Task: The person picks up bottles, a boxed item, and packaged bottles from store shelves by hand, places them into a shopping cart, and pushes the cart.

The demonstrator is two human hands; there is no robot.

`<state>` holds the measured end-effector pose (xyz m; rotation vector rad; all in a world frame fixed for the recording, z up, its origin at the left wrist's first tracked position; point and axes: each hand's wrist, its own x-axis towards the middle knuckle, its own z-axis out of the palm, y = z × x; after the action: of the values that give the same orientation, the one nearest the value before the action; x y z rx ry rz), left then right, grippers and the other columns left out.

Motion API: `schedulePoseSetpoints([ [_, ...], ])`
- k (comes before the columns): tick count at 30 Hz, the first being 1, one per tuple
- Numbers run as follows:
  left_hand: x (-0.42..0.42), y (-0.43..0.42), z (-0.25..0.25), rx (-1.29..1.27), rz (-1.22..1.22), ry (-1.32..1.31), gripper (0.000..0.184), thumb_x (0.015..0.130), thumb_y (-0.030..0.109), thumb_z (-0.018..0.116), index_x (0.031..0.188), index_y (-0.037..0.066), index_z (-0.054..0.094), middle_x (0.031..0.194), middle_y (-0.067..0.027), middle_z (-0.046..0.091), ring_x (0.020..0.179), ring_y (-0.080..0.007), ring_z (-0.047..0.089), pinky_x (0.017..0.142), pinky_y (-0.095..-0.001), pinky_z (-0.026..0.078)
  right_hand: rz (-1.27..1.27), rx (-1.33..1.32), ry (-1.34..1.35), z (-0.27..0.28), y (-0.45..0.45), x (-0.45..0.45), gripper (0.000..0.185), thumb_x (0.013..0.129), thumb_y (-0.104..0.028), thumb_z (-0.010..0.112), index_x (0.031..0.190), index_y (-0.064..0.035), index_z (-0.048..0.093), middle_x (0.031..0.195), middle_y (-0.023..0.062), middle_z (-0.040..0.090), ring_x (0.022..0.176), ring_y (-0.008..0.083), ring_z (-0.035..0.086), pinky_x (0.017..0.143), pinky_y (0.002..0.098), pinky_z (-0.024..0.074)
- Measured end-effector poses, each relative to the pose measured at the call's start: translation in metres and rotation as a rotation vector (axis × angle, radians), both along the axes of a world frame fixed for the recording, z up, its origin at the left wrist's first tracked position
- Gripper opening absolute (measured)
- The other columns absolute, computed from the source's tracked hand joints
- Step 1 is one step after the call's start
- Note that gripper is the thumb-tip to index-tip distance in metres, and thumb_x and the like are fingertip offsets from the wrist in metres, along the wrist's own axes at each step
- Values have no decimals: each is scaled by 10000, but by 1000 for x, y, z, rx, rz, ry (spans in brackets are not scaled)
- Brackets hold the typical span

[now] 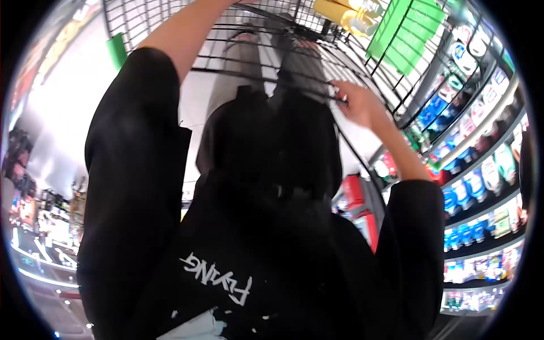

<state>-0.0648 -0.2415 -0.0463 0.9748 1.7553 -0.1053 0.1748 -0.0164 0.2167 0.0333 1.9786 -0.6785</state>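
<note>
My right hand (358,106) is closed on the edge of a black wire shopping cart (272,84), with the fingers bent round a bar. My left forearm (190,31) reaches up and forward over the cart's left side. It leaves the view at the top edge, so the left hand and anything it touches are hidden. Yellow packages (347,16) with pale ends lie at the cart's far end. A green panel with faint lettering (409,34) sits on the cart's right side. My legs show blurred through the wires below.
Curved-looking shelves (481,207) with many blue, white and green packages run along the right. A pale floor (79,107) spreads to the left, with lit displays (48,226) beyond. Red boxes (354,192) stand low beside my right side.
</note>
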Motion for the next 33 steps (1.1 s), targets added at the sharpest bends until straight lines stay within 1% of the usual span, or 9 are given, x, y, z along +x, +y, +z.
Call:
schedulePoseSetpoints([
  [1, -15, -17, 17, -192, -281, -89, 534, 988, 422, 394, 1434, 130, 375, 1503, -137, 290, 1300, -275, 407, 1048, -432, 395, 32, 27, 1, 6, -5, -3, 510, 794, -177, 658, 1280, -106, 523, 1058, 109, 667, 980, 310, 624, 831, 404, 507],
  [3, -5, -128, 15, 285, 149, -166, 550, 962, 490, 387, 1311, 83, 509, 1345, -128, 517, 1235, -254, 498, 1045, -359, 381, 60, 49, 41, 16, -12, -8, 446, 840, -204, 614, 1267, -110, 529, 1066, 112, 666, 995, 313, 619, 845, 409, 507],
  [4, -2, -112, 148, 1, 291, -353, 629, 959, 535, 309, 1370, 76, 437, 1410, -160, 445, 1219, -302, 502, 1082, -364, 335, 42, 57, 19, 22, -16, -11, 437, 838, -204, 621, 1258, -119, 537, 1027, 109, 674, 986, 316, 620, 847, 409, 506],
  [7, 39, -170, 182, 121, 303, -481, 690, 962, 576, 287, 1380, 47, 434, 1412, -175, 440, 1318, -314, 399, 1113, -374, 274, 22, 52, 90, 19, -1, 0, 396, 831, -115, 593, 1225, -105, 561, 965, 142, 662, 916, 342, 621, 828, 412, 498],
  [9, 58, -166, 237, 133, 280, -147, 580, 951, 555, 368, 1333, 140, 504, 1333, -142, 516, 1243, -306, 477, 1057, -402, 354, 37, 57, 70, 18, 2, 2, 386, 850, -137, 589, 1233, -116, 556, 1023, 148, 660, 964, 340, 614, 853, 415, 496],
  [14, 71, -153, 243, 14, 281, -26, 734, 790, 717, 502, 1329, 218, 514, 1269, -107, 585, 1170, -305, 547, 1005, -408, 409, 60, 104, 155, 16, -1, 10, 357, 851, -193, 585, 1204, -138, 582, 1038, 152, 663, 943, 341, 622, 841, 428, 496],
  [18, 89, -172, 212, 113, 180, 163, 696, 778, 732, 496, 1290, 263, 550, 1270, -77, 596, 1159, -330, 557, 954, -466, 442, 109, 271, 266, 4, -7, 22, 172, 782, -221, 523, 893, -176, 646, 863, 155, 670, 848, 334, 645, 778, 499, 497],
  [24, 118, -193, 196, 212, 314, 186, 384, 889, 313, 446, 1250, 285, 576, 1165, -70, 643, 1099, -294, 587, 884, -421, 476, 90, 325, 409, 29, -20, 42, 228, 809, -333, 576, 968, -237, 708, 979, 103, 691, 949, 286, 642, 829, 435, 498],
  [33, 194, -202, 232, 122, 386, 432, 382, 865, 283, 450, 1212, 176, 569, 1112, -126, 643, 1057, -332, 585, 880, -448, 464, 50, 329, 531, 23, -35, 79, 229, 780, -334, 608, 953, -235, 721, 968, 60, 698, 916, 270, 653, 793, 405, 508],
])
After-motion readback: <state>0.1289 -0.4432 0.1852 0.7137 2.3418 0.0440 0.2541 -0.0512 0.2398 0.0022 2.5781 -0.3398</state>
